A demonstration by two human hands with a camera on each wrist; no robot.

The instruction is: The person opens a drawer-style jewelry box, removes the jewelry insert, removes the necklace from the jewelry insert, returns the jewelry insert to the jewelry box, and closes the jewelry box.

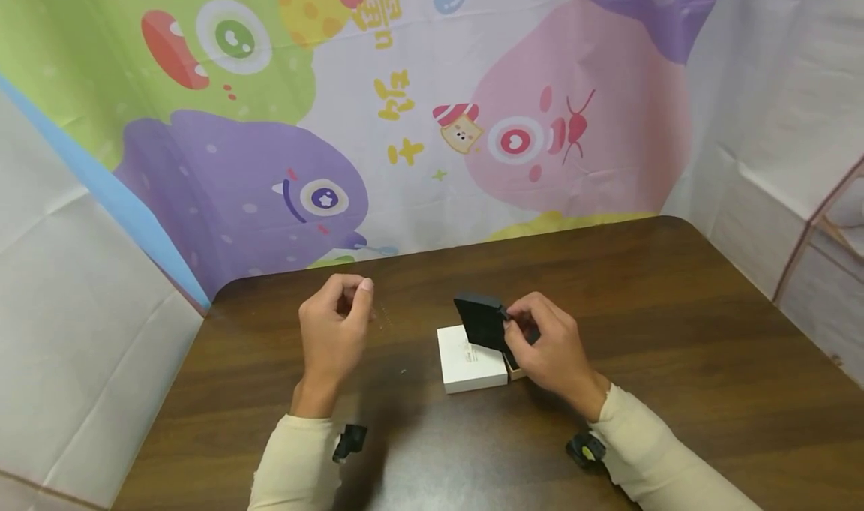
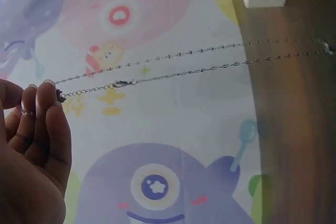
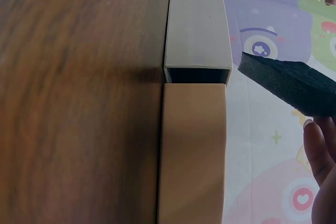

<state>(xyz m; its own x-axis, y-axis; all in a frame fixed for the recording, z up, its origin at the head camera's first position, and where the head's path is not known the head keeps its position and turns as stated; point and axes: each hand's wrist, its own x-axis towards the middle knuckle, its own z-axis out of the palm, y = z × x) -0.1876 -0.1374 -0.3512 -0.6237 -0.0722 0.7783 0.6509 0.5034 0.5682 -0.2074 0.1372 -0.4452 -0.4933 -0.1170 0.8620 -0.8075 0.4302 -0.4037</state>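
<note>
My left hand (image 1: 334, 335) is raised over the left of the table, pinching a thin silver necklace (image 2: 123, 83) with its thumb and fingers. In the left wrist view two strands of chain hang from the fingertips, a clasp shows on one, and a small shiny piece sits at the far end. A black foam pad (image 1: 482, 325) is pinched at one corner by my right hand (image 1: 550, 350), tilted above a small box. That box has a white sleeve (image 1: 466, 374) and a brown drawer (image 3: 193, 150) pulled partly out; the drawer's inside is mostly hidden.
The dark wooden table (image 1: 675, 331) lies under both hands. Behind it hangs a cloth (image 1: 418, 218) printed with cartoon monsters, and pale sheets stand at both sides. A tiny light speck (image 1: 403, 371) lies on the table left of the box.
</note>
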